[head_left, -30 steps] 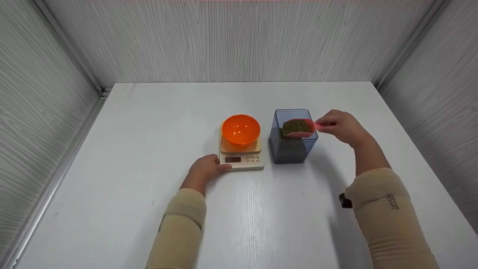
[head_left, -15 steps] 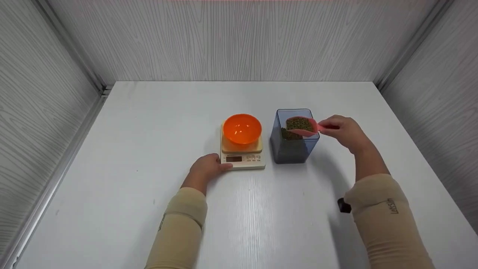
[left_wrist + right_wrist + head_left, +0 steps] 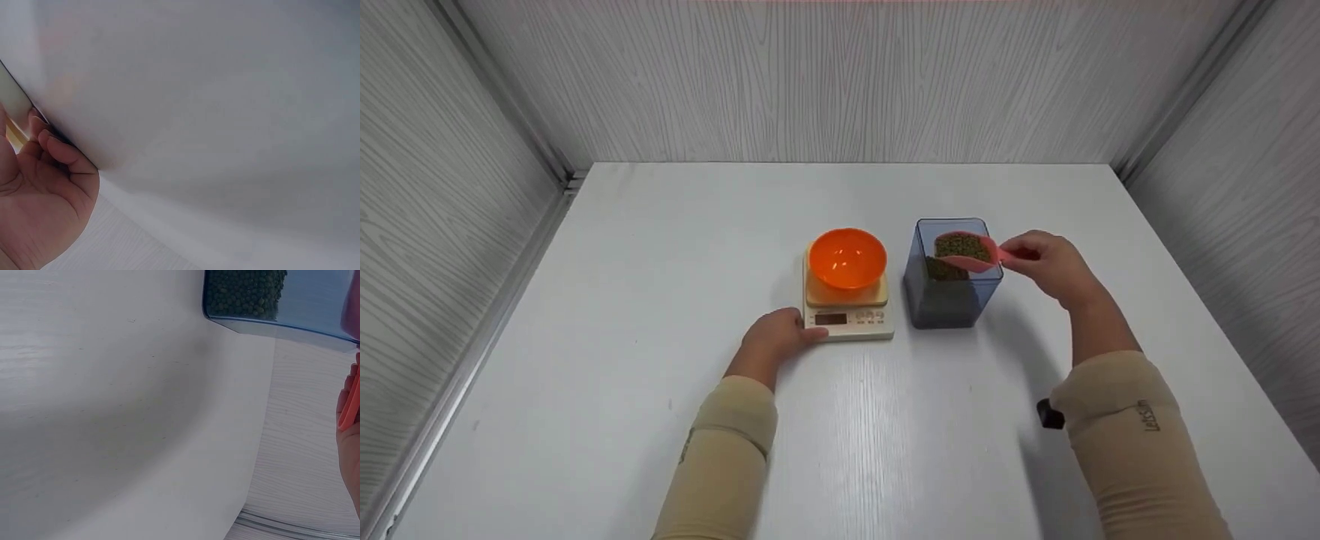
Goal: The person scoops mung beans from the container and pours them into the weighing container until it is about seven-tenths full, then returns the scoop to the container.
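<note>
Right fingers (image 3: 1023,246): curled on the handle of a pink scoop (image 3: 969,264), no gap to spare. In the right wrist view the handle runs along the palm; fingertips only partly in frame. Scoop carries a heap of green-brown pellets (image 3: 960,245). Long axis roughly left-right, handle end at the right hand (image 3: 1059,270), mouth toward the left. It sits over the top of a blue see-through container (image 3: 985,289), more pellets inside; cannot tell whether it touches the rim.

Key relation: orange bowl (image 3: 847,259) lies left of the scoop's mouth, beyond the container's left wall, near. Bowl stands upright on the scale (image 3: 851,330); no pellets seen in it. Left hand (image 3: 775,337) is the nearer one to the bowl, thumb on the scale's front-left corner, fingers bent against its left edge. Display unreadable.

Scale and container side by side, slightly apart, on a white bench (image 3: 585,420).
</note>
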A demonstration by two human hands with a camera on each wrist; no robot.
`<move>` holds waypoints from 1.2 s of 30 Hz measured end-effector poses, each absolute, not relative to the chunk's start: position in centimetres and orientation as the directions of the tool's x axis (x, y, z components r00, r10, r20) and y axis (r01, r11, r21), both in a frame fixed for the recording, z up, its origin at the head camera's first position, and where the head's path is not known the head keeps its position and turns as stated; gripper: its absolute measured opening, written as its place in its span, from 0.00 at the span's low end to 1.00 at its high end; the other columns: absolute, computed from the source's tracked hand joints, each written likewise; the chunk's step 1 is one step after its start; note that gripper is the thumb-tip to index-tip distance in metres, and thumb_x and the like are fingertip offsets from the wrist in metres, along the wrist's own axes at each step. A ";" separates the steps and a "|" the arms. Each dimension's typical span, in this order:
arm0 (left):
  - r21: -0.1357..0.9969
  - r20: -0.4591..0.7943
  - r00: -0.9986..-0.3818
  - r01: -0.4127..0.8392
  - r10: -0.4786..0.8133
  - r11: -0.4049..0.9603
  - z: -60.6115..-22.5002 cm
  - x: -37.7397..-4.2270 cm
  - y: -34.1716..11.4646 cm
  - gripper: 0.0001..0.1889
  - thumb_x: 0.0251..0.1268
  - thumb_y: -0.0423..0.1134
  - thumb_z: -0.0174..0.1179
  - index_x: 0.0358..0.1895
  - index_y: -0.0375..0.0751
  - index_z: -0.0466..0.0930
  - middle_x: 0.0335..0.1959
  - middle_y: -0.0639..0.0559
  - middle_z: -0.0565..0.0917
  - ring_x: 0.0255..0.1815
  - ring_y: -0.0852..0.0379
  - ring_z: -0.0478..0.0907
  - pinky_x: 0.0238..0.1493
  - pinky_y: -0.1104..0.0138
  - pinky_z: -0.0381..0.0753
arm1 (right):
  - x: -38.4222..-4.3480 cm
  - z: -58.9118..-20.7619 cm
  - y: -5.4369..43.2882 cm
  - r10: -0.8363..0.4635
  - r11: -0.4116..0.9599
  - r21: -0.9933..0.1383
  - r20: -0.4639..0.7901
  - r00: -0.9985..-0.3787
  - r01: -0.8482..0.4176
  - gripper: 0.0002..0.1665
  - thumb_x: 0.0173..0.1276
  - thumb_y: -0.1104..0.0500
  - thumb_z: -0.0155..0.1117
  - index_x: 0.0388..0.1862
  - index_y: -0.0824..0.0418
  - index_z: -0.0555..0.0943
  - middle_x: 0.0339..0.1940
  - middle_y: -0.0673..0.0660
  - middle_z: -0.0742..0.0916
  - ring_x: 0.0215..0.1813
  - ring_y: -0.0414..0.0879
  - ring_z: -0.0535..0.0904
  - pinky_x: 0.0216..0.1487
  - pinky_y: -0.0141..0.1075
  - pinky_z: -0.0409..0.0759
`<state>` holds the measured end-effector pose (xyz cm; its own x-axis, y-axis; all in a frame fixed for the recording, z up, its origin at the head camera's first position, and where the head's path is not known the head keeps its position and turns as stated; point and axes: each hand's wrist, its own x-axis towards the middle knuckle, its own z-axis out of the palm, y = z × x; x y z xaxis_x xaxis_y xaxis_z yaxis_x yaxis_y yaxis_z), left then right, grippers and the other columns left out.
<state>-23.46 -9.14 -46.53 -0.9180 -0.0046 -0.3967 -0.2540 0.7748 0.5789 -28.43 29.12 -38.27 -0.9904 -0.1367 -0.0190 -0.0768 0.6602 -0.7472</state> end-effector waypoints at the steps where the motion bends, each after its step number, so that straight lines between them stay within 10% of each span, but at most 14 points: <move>1: 0.575 -0.396 -0.918 -0.253 -0.005 0.778 -46.5 -23.5 -9.1 0.23 0.51 0.59 0.61 0.40 0.44 0.75 0.36 0.48 0.76 0.39 0.50 0.69 0.49 0.58 0.68 | -28.4 -38.2 29.1 -0.137 0.657 -0.750 -0.019 -0.990 -0.076 0.17 0.63 0.51 0.61 0.47 0.59 0.79 0.44 0.54 0.78 0.44 0.47 0.70 0.43 0.31 0.73; 36: 0.588 -0.423 -0.906 -0.291 -0.020 0.755 -46.2 -23.3 -9.1 0.22 0.52 0.58 0.62 0.42 0.45 0.75 0.36 0.49 0.76 0.40 0.50 0.69 0.50 0.58 0.69 | -29.4 -34.8 20.4 -0.200 0.714 -0.670 0.084 -0.976 -0.204 0.12 0.65 0.57 0.59 0.46 0.58 0.80 0.42 0.55 0.77 0.43 0.48 0.70 0.46 0.40 0.74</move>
